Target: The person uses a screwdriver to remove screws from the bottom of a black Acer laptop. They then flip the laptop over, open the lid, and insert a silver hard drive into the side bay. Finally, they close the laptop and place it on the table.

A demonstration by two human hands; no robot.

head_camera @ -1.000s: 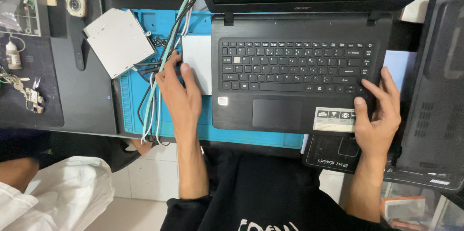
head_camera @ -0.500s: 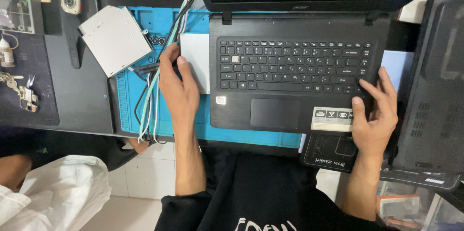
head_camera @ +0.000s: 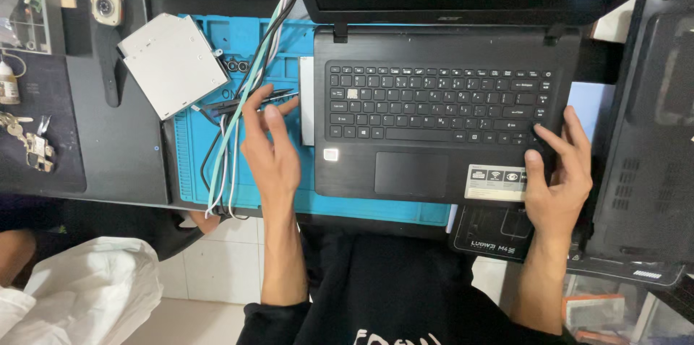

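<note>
our left hand has lifted off the laptop edge and now hovers, fingers spread, over the tweezers on the blue mat beside the cables. our right hand still grips the laptop's right front corner, thumb on top.
</note>
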